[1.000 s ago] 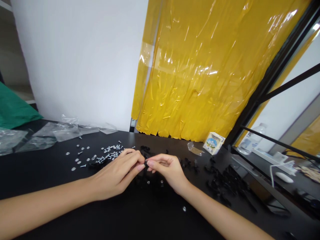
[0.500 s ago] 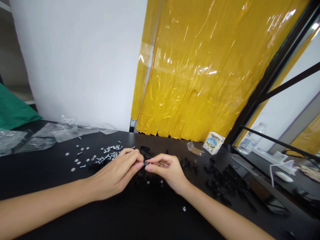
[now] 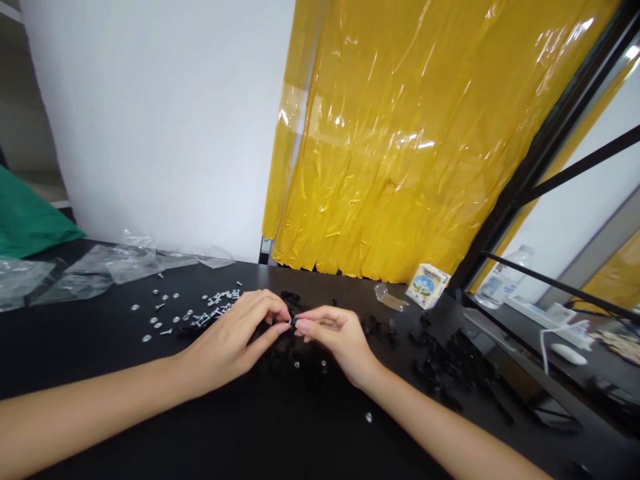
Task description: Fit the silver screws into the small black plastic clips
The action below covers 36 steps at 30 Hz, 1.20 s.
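Note:
Above the black table (image 3: 280, 433), my left hand (image 3: 250, 333) and my right hand (image 3: 334, 339) meet fingertip to fingertip. Between them is a small black part (image 3: 293, 323), mostly covered by the fingers. My right thumb and forefinger pinch it from the right. The left thumb and forefinger close on its other end, where a tiny pale or metal bit shows; its kind is too small to tell. Left of and behind my left hand lies a loose pile of silver screws (image 3: 215, 308). Several round metal washers (image 3: 153, 321) are scattered farther left.
Black plastic parts (image 3: 450, 360) cover the right side of the table. A small carton (image 3: 427, 287) stands at the back, beside a clear plastic scrap (image 3: 391, 298). Clear bags (image 3: 130, 260) lie back left. A bottle (image 3: 504, 277) and a white mouse (image 3: 568, 353) are at right.
My left fingers have opened slightly from a tighter curl, with forefinger and thumb now in a wider arch around the part. The right hand has barely shifted.

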Available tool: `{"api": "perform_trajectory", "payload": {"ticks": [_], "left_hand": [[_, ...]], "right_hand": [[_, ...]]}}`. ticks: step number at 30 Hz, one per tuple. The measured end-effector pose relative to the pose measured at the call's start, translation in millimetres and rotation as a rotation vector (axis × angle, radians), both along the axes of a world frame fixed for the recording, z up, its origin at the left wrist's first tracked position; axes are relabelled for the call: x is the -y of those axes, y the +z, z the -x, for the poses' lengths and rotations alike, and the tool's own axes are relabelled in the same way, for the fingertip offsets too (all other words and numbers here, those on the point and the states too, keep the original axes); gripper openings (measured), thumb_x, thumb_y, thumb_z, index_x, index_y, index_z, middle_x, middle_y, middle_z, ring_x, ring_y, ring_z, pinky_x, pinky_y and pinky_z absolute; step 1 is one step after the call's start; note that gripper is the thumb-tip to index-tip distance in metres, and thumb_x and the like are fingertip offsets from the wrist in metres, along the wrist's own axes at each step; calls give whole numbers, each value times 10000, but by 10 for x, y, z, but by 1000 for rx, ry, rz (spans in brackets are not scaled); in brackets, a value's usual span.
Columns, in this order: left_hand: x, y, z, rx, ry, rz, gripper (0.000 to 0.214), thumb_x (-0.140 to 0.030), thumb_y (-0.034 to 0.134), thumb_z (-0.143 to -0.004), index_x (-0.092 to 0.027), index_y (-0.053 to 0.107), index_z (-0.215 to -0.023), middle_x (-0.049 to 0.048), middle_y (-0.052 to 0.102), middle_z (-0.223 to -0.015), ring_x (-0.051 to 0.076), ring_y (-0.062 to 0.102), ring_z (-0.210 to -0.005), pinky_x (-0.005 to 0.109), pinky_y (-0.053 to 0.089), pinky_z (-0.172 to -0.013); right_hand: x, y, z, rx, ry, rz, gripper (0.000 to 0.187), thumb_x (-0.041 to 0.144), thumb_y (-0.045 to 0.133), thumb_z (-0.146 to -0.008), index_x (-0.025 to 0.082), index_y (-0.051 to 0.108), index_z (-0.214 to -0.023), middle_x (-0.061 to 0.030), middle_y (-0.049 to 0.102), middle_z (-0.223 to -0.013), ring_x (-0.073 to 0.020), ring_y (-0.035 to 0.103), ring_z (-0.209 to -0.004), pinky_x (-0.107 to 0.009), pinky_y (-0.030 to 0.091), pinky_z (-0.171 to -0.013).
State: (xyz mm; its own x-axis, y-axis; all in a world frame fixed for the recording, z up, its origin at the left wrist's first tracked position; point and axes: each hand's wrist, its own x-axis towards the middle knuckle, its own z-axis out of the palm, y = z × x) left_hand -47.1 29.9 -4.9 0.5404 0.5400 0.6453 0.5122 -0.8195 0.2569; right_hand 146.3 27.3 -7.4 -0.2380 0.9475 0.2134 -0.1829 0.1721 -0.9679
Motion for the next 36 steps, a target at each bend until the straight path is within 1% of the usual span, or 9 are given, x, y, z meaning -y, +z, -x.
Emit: {"api": "perform_trajectory", "payload": {"ticks": [10, 18, 21, 24, 27, 30, 32, 34, 36], "left_hand": [[5, 17, 0, -49, 17, 19, 121, -247, 389, -926, -190, 493, -952, 44, 566, -913, 154, 523, -834, 296, 429, -780], [5, 11, -13, -76, 29, -38, 116, -241, 396, -912, -188, 499, -922, 48, 566, -898, 165, 519, -819, 324, 423, -786], [0, 1, -13, -78, 34, -26, 113, -241, 390, -911, -189, 491, -913, 43, 557, -881, 163, 509, -804, 317, 421, -768], [-3, -2, -14, -71, 48, 21, 120, -258, 383, -915, -191, 482, -916, 35, 546, -868, 156, 502, -784, 297, 423, -743], [-3, 0, -20, -70, 81, 91, 136, -284, 374, -920, -193, 476, -920, 25, 535, -852, 152, 496, -769, 279, 423, -715], [-2, -9, -23, -69, 114, 149, 146, -305, 372, -923, -197, 470, -917, 16, 527, -835, 152, 494, -769, 274, 420, -705], [-4, -20, -20, -60, 125, 175, 148, -315, 378, -923, -200, 471, -914, 10, 527, -825, 152, 496, -769, 274, 418, -707], [-10, -29, -14, -46, 131, 194, 154, -325, 383, -923, -202, 475, -906, 2, 531, -813, 150, 503, -760, 272, 418, -704], [-19, -30, -7, -21, 130, 207, 174, -333, 372, -929, -203, 483, -897, -2, 542, -810, 147, 513, -754, 270, 421, -702]], "right_hand": [[-10, -8, 6, -3, 8, 19, 224, 331, 794, -571, 178, 732, -721, -14, 703, -647, -129, 636, -612, -258, 519, -623], [-13, -12, 13, -29, 24, 48, 235, 319, 812, -539, 169, 711, -690, -3, 695, -635, -120, 625, -574, -267, 525, -625], [-11, -26, 23, -27, 24, 28, 237, 315, 815, -536, 170, 700, -684, -1, 697, -648, -124, 631, -586, -277, 528, -644], [-9, -48, 22, 44, -8, -84, 222, 315, 807, -559, 182, 700, -701, -10, 706, -697, -139, 639, -628, -295, 524, -667], [-4, -62, -4, 218, -85, -331, 152, 296, 780, -622, 206, 712, -725, -25, 713, -735, -164, 645, -680, -317, 511, -690], [-2, -71, -41, 377, -137, -602, 54, 258, 715, -715, 249, 723, -768, -36, 729, -807, -193, 659, -770, -359, 489, -770], [-2, -76, -59, 444, -137, -728, 80, 235, 667, -763, 277, 726, -798, -31, 734, -832, -202, 662, -807, -378, 471, -799], [2, -77, -65, 468, -137, -779, 108, 227, 648, -780, 292, 727, -814, -26, 736, -835, -203, 664, -812, -380, 465, -800], [11, -69, -60, 446, -157, -748, 87, 240, 671, -762, 285, 730, -807, -27, 737, -826, -202, 667, -796, -372, 470, -792]]}}
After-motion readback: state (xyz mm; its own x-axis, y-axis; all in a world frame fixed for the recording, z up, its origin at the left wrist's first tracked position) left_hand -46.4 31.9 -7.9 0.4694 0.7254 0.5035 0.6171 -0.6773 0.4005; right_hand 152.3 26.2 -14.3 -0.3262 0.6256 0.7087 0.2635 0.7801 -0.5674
